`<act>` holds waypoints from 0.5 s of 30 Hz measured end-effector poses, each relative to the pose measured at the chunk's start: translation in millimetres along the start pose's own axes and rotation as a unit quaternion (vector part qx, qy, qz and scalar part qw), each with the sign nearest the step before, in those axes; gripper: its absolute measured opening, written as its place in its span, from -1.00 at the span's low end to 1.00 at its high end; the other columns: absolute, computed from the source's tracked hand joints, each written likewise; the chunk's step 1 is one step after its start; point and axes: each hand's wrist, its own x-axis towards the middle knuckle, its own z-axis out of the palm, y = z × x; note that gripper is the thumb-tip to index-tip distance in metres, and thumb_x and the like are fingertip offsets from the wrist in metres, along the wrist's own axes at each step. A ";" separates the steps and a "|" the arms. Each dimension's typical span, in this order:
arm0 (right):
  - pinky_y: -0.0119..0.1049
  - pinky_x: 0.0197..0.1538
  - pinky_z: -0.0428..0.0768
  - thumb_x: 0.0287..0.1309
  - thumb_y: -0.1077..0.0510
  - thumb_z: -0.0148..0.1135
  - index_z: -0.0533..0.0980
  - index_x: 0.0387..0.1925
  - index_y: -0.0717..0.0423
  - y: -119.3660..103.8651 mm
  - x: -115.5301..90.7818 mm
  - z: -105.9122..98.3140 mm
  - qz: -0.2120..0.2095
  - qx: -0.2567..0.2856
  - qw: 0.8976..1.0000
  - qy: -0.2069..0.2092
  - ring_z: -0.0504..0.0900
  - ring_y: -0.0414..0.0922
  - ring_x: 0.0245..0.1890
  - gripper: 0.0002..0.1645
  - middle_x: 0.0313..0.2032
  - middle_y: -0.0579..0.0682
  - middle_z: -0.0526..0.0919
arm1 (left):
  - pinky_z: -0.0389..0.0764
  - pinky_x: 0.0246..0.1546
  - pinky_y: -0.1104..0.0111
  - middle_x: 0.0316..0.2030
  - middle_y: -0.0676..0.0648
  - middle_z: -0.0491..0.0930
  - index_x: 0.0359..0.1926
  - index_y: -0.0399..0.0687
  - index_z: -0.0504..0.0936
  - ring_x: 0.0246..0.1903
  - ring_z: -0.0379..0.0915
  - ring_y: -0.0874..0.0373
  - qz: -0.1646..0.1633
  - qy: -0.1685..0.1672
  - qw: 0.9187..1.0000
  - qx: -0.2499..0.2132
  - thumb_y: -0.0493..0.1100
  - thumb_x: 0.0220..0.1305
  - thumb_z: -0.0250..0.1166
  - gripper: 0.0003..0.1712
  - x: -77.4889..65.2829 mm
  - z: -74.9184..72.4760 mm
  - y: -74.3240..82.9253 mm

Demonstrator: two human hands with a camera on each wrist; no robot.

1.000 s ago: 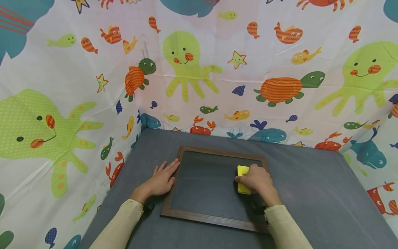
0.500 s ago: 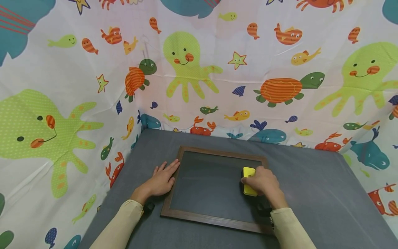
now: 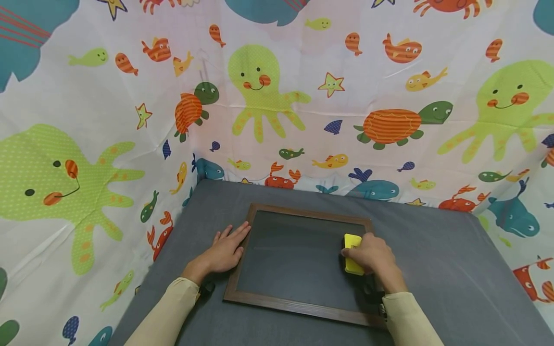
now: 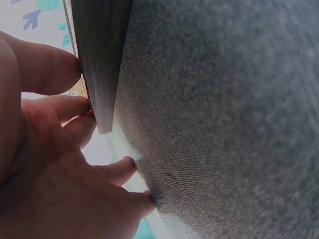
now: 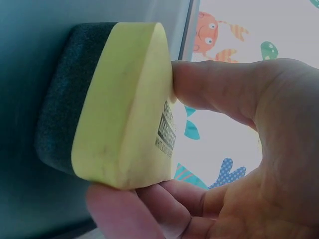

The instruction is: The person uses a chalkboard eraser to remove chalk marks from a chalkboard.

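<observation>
A dark board (image 3: 294,259) in a brown wooden frame lies on the grey cloth. My right hand (image 3: 375,255) grips a yellow board eraser (image 3: 353,254) near the board's right side. In the right wrist view the eraser (image 5: 124,109) has a dark felt face against the board surface (image 5: 30,59), with thumb and fingers pinching its yellow body. At the left edge, my left hand (image 3: 222,252) rests with fingers spread, its thumb and nearest fingertips on the frame. The left wrist view shows two other fingertips (image 4: 124,169) down on the cloth beside the frame's side (image 4: 102,64).
Grey cloth (image 3: 441,269) covers the table around the board. Behind and on both sides hangs a white curtain (image 3: 311,62) printed with sea animals. A dark strap or device (image 3: 207,288) sits at my left wrist, beside a cream sleeve (image 3: 166,312).
My right hand has slid the eraser rightward and slightly toward me across the board, close to the right frame edge. My left hand has stayed in place.
</observation>
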 end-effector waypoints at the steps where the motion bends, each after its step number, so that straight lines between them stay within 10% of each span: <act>1: -0.18 -0.45 0.72 0.23 -0.19 0.49 0.42 0.09 0.49 1.0 0.1 -0.5 0.000 0.000 1.000 0.000 0.66 0.11 -0.40 -0.15 -0.27 0.27 0.58 | -0.20 0.56 -0.56 0.79 -0.10 -0.05 0.77 -0.11 0.09 0.71 -0.24 -0.51 0.001 0.000 1.000 0.000 -0.25 0.68 0.06 -0.23 0.1 -0.2 0.0; 15: -0.17 -0.47 0.71 0.22 -0.21 0.50 0.43 0.07 0.48 4.5 -1.0 -0.7 -0.002 -0.002 1.000 0.006 0.67 0.10 -0.44 -0.15 -0.30 0.26 0.59 | -0.21 0.56 -0.56 0.79 -0.09 -0.05 0.78 -0.10 0.08 0.71 -0.25 -0.51 -0.003 0.000 1.000 -0.002 -0.25 0.67 0.06 -0.23 -0.8 0.6 0.4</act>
